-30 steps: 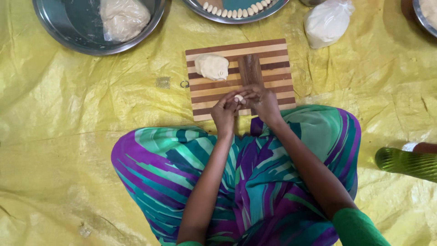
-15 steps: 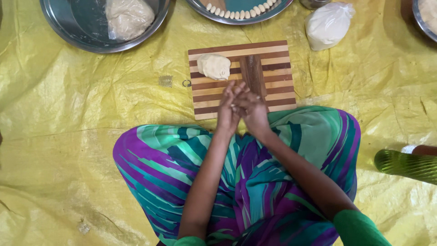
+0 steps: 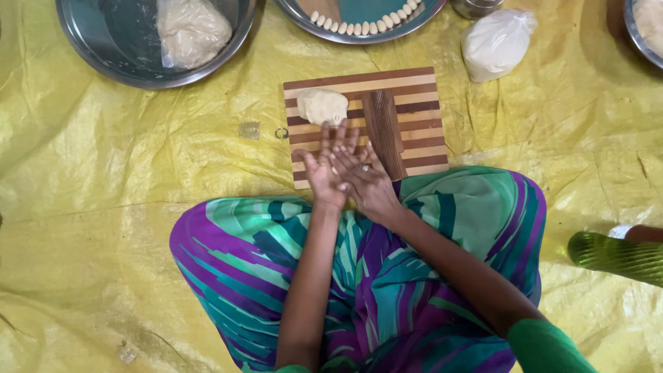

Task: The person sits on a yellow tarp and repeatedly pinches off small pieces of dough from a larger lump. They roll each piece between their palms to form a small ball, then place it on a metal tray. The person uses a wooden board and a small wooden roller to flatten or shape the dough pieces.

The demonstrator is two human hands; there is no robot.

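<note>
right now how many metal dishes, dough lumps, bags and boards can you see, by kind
metal dishes: 3, a big bowl, a plate with small dough pieces, one at the right edge
dough lumps: 2, one on the board, one wrapped in the bowl
white bags: 1
striped boards: 1
ridged wooden blocks: 1
total: 8

Spread over the floor: a crinkled yellow sheet (image 3: 103, 207). Lying straight on it: a striped wooden board (image 3: 414, 141) at centre, a steel bowl (image 3: 90, 48) top left, a steel tray (image 3: 414, 17) top middle, a white bag (image 3: 496, 45) to its right, another bowl (image 3: 639, 34) at the top right corner, a small ring (image 3: 282, 132) and a square scrap (image 3: 249, 130) just left of the board.
</note>
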